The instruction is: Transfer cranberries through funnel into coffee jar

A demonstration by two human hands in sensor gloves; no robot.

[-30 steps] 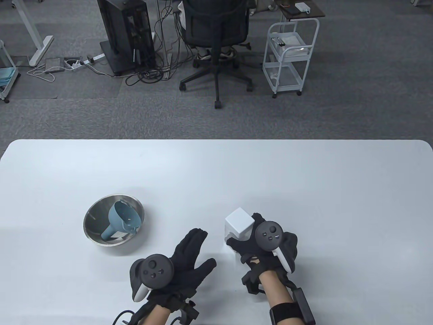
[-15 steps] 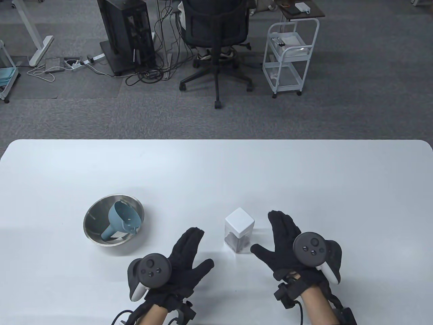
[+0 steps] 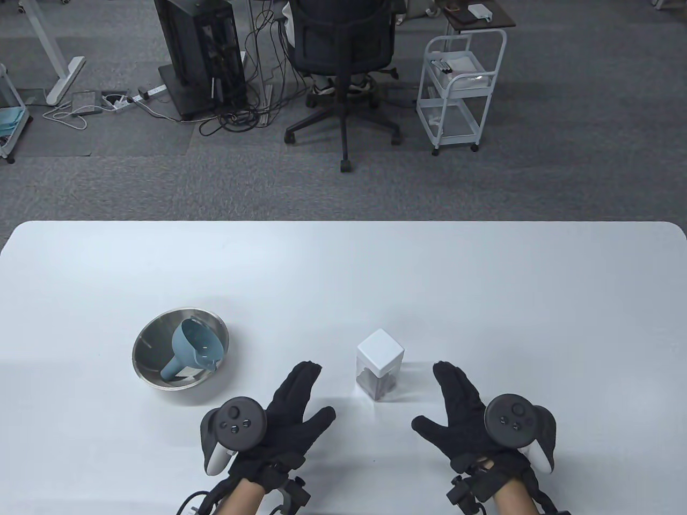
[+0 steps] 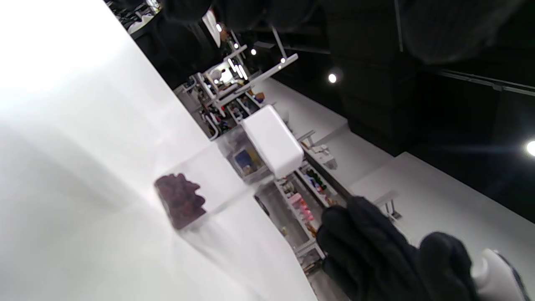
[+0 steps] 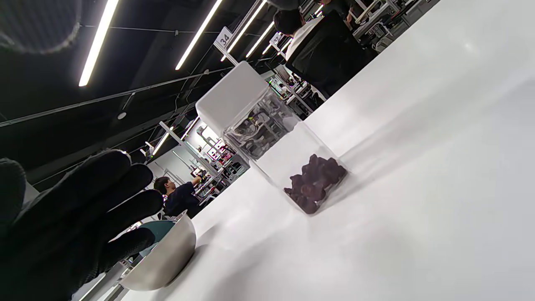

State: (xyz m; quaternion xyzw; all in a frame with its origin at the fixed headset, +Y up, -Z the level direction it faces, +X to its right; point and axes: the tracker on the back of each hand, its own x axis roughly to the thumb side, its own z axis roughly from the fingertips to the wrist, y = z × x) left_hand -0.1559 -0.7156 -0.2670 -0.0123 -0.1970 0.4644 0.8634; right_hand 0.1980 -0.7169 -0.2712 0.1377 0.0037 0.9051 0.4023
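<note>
A clear square coffee jar (image 3: pixel 379 370) with a white lid (image 3: pixel 379 351) stands upright on the white table (image 3: pixel 343 268). Dark cranberries (image 5: pixel 315 182) lie in its bottom and also show in the left wrist view (image 4: pixel 182 200). A blue funnel (image 3: pixel 193 348) lies on its side in a steel bowl (image 3: pixel 150 343) to the jar's left. My left hand (image 3: pixel 308 399) lies open and flat, left of the jar and nearer me. My right hand (image 3: pixel 443 405) is open and empty, right of the jar. Neither hand touches the jar.
The bowl (image 5: pixel 163 259) sits about a hand's length left of my left hand. Beyond the table's far edge are an office chair (image 3: pixel 343 53), a white cart (image 3: pixel 461 86) and a computer tower (image 3: pixel 201 53) on grey carpet.
My right hand let go of the jar, opened, and drew back to the right and toward me. The jar stays where it stood. My left hand slid back slightly.
</note>
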